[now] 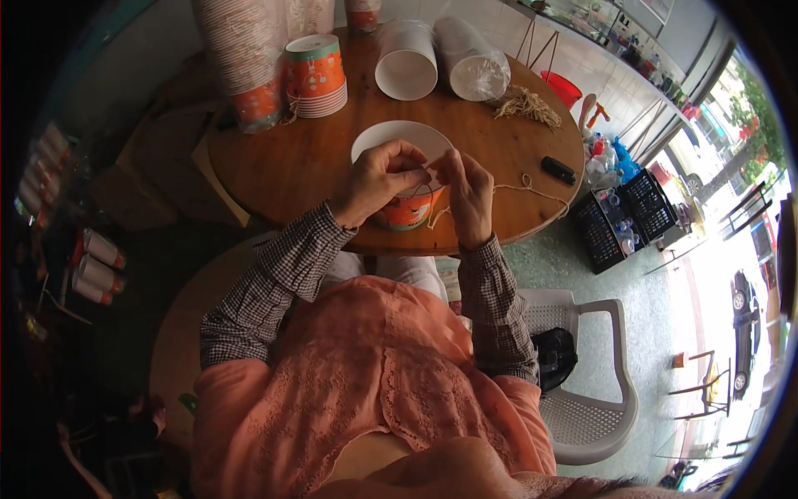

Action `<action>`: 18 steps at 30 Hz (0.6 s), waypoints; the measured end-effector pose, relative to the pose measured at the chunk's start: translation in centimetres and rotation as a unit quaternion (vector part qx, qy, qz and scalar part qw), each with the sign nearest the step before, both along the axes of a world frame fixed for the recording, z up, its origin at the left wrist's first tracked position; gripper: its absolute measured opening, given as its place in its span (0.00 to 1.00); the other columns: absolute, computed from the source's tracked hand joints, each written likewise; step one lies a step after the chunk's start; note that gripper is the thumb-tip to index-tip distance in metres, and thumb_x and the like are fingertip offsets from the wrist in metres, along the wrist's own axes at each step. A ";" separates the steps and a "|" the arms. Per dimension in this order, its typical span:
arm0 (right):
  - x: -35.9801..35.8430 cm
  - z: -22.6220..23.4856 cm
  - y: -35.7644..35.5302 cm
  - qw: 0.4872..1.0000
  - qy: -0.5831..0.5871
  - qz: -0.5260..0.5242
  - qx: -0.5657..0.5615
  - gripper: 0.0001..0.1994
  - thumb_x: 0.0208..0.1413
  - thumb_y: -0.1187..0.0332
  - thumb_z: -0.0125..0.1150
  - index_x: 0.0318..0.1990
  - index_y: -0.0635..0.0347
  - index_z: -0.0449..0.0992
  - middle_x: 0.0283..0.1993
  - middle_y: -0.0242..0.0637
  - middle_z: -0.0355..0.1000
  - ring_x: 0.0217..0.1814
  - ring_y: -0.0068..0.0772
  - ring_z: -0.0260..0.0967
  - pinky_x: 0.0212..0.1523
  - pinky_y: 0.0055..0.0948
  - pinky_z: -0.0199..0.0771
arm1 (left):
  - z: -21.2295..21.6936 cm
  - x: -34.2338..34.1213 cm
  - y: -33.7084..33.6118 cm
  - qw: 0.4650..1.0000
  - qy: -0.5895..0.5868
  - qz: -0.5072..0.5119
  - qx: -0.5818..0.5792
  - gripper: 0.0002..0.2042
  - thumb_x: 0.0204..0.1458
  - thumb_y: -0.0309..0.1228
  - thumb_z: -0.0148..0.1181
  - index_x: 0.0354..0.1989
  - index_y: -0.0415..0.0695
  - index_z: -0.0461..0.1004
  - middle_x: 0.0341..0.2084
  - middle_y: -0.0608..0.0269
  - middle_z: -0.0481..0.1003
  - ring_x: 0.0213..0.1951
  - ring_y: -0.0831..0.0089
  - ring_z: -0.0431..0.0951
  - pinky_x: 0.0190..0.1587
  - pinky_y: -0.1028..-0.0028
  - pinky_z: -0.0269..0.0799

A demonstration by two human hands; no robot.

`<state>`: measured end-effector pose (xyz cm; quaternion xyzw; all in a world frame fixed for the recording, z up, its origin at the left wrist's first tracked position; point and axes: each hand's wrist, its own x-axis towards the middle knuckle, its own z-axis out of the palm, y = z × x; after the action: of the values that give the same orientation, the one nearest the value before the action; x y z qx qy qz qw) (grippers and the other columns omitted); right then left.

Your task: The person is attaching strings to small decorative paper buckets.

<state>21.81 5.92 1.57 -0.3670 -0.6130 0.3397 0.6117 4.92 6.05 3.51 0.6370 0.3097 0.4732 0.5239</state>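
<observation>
An orange and white paper bucket stands on the round wooden table near its front edge, its white inside facing up. My left hand grips the bucket's rim and side. My right hand pinches a tan string at the rim, beside my left fingers. The string trails right across the table. Both forearms wear checked sleeves.
Stacks of orange paper buckets and taller stacks stand at the back left. Two white bucket stacks in plastic lie on their sides. A bundle of strings and a black object lie right. A white plastic chair stands at my right.
</observation>
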 end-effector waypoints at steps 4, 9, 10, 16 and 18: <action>-0.5 0.0 -1.0 0.999 -0.025 0.008 0.042 0.09 0.57 0.68 0.59 0.35 0.68 0.77 0.31 0.37 0.76 0.35 0.23 0.72 0.40 0.23 0.71 | -0.4 -0.4 0.3 0.999 -0.019 0.035 0.000 0.08 0.54 0.24 0.59 0.41 0.37 0.71 0.35 0.62 0.77 0.39 0.79 0.77 0.43 0.79 0.74; -1.0 -1.3 -1.2 0.997 -0.051 -0.033 0.043 0.07 0.51 0.73 0.63 0.36 0.65 0.78 0.33 0.36 0.77 0.37 0.23 0.73 0.41 0.24 0.71 | -1.1 -0.4 0.1 0.997 -0.047 0.055 0.027 0.06 0.56 0.24 0.57 0.40 0.37 0.72 0.34 0.65 0.76 0.39 0.80 0.75 0.43 0.81 0.73; -1.0 -1.4 -1.0 0.997 -0.051 -0.033 0.043 0.07 0.51 0.73 0.63 0.36 0.65 0.78 0.33 0.36 0.77 0.37 0.23 0.73 0.41 0.24 0.71 | -1.1 -0.3 0.1 0.997 -0.047 0.055 0.027 0.06 0.56 0.24 0.57 0.40 0.37 0.72 0.34 0.65 0.76 0.39 0.80 0.75 0.43 0.81 0.73; -1.1 -1.5 -1.0 0.997 -0.030 -0.046 0.063 0.04 0.50 0.75 0.61 0.33 0.65 0.77 0.32 0.35 0.77 0.37 0.24 0.73 0.42 0.25 0.71 | -1.4 -0.2 0.4 0.995 -0.014 0.073 0.067 0.06 0.56 0.24 0.56 0.40 0.36 0.72 0.32 0.65 0.76 0.38 0.81 0.75 0.42 0.80 0.73; -1.5 -1.6 -0.9 0.992 -0.052 -0.077 0.088 0.04 0.50 0.76 0.60 0.34 0.64 0.76 0.33 0.35 0.77 0.36 0.25 0.74 0.41 0.25 0.71 | -1.5 -0.2 0.4 0.990 0.015 0.095 0.101 0.05 0.55 0.24 0.57 0.39 0.37 0.73 0.32 0.63 0.77 0.37 0.80 0.76 0.42 0.80 0.72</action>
<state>20.35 5.05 -0.06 -0.3757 -0.6413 0.2167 0.6330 4.71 6.42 1.98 0.6611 0.3272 0.5404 0.4048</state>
